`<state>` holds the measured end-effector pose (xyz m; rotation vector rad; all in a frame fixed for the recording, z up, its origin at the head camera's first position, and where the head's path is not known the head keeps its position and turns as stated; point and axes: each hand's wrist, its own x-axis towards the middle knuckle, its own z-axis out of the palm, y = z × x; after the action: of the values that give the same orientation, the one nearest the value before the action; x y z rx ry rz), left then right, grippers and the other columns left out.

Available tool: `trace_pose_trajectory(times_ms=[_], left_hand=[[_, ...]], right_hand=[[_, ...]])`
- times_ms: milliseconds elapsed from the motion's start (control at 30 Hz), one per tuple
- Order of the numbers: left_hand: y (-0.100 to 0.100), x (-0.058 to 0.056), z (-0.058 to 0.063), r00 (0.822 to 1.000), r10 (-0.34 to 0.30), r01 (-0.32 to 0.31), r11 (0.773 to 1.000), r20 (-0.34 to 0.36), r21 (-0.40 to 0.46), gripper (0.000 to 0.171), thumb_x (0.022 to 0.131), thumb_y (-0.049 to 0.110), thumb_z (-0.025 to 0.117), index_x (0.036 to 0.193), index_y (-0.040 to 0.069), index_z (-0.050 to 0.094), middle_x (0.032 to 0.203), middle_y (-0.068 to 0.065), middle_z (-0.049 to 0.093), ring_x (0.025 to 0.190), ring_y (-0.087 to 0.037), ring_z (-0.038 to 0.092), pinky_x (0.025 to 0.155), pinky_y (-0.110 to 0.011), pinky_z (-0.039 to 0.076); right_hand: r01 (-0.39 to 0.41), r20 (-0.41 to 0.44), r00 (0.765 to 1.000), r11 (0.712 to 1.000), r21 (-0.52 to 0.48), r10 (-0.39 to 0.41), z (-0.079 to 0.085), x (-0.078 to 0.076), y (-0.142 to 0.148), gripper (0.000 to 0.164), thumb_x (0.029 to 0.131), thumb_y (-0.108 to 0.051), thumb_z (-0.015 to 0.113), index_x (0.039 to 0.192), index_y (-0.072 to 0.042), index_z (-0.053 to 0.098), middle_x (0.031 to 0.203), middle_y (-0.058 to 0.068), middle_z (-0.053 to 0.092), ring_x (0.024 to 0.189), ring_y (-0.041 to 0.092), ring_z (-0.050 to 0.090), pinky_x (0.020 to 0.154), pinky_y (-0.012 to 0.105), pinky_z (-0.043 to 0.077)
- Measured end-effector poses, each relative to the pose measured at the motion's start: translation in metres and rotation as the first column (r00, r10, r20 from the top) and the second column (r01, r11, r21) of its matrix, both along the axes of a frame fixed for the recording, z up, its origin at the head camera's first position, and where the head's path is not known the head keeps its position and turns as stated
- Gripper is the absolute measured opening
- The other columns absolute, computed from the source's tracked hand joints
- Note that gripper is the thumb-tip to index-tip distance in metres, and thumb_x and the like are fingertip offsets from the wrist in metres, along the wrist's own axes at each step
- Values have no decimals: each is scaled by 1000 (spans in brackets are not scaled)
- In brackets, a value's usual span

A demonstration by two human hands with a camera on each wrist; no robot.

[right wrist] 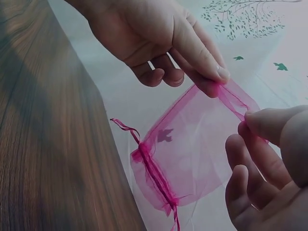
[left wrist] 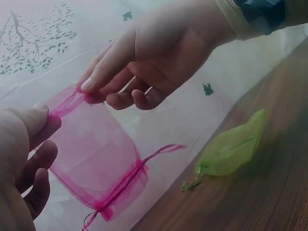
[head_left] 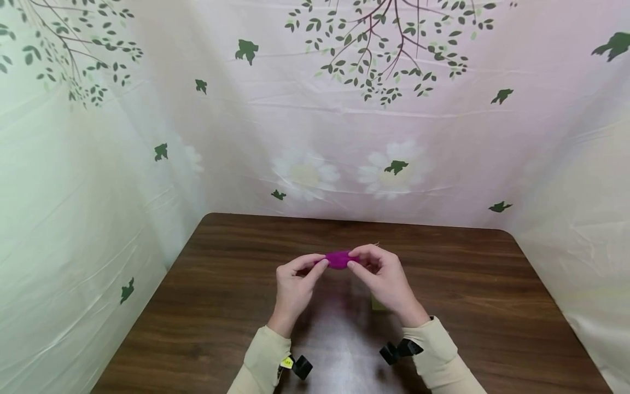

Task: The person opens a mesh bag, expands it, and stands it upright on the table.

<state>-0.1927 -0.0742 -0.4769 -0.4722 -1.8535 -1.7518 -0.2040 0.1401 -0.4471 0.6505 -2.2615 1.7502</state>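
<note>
A sheer magenta organza drawstring pouch [head_left: 338, 260] is stretched between both hands above the table. My left hand [head_left: 293, 287] pinches one corner of its edge between thumb and fingertip. At the other corner my right hand [head_left: 386, 278] pinches it the same way. In the left wrist view the pouch [left wrist: 94, 151] hangs with its gathered drawstring end down, its ribbon loops dangling at both sides. The right wrist view also shows the see-through fabric of the pouch [right wrist: 192, 144], with nothing visible inside.
On the table lies a lime-green drawstring pouch [left wrist: 233, 149], mostly hidden behind my right hand in the head view. The dark wooden tabletop [head_left: 221, 306] has rounded far corners. Pale printed cloth [head_left: 315, 126] with leaves and birds surrounds it on the back and sides.
</note>
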Motion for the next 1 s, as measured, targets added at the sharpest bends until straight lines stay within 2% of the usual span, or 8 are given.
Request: trace_pose_trajectory(times_ms=[133,300,500,600,833,933,1000], left_hand=[[0,-1,0,1000,21,-21,1000,-21,-11,12,89,1,83,101,4,81,86,-11,78,69,-11,67,57,-24,54],[0,1,0,996,76,-78,995,-43,-58,10,88,10,86,96,9,81,80,-6,77,66,-10,67,55,-25,54],[-1,1,1,999,20,-22,996,-27,-89,15,89,9,86,103,11,80,81,-5,77,65,-12,65,56,-26,55],[-1,0,0,1000,19,-20,996,-15,-91,16,88,5,84,103,11,80,78,-5,75,65,-11,64,56,-25,54],[6,1,3,990,126,-133,986,-69,-100,14,82,-8,84,89,2,76,69,-8,72,59,-12,60,54,-23,52],[10,6,13,982,158,-168,981,-98,-101,17,80,-13,81,84,-3,69,63,-11,69,55,-14,57,52,-21,49],[13,9,19,975,182,-196,975,-129,-108,19,80,-15,80,82,-3,65,61,-11,67,53,-14,56,51,-20,48]], right_hand=[[50,-41,998,998,31,-49,-2,-1,-2,10,94,-10,80,102,-13,76,86,3,75,69,14,64,63,27,55],[120,-116,987,991,61,-112,-3,-1,-7,13,90,-8,84,95,-18,76,80,-5,74,67,13,65,61,26,56],[173,-164,973,983,60,-161,-4,-2,-9,14,89,-7,85,91,-17,74,78,-6,72,66,10,65,60,23,55],[190,-182,967,980,54,-178,-3,-2,-9,15,88,-7,85,89,-16,74,77,-5,72,65,9,64,60,23,55],[229,-264,943,971,68,-204,-5,0,-12,18,86,-7,87,85,-16,71,73,-4,70,61,8,61,57,21,52],[260,-306,926,962,84,-223,-7,-1,-14,21,85,-4,87,84,-16,69,71,-7,68,60,7,60,56,19,51],[286,-334,912,953,99,-239,-8,-2,-15,22,84,-2,85,83,-16,68,70,-9,66,59,5,59,56,18,51]])
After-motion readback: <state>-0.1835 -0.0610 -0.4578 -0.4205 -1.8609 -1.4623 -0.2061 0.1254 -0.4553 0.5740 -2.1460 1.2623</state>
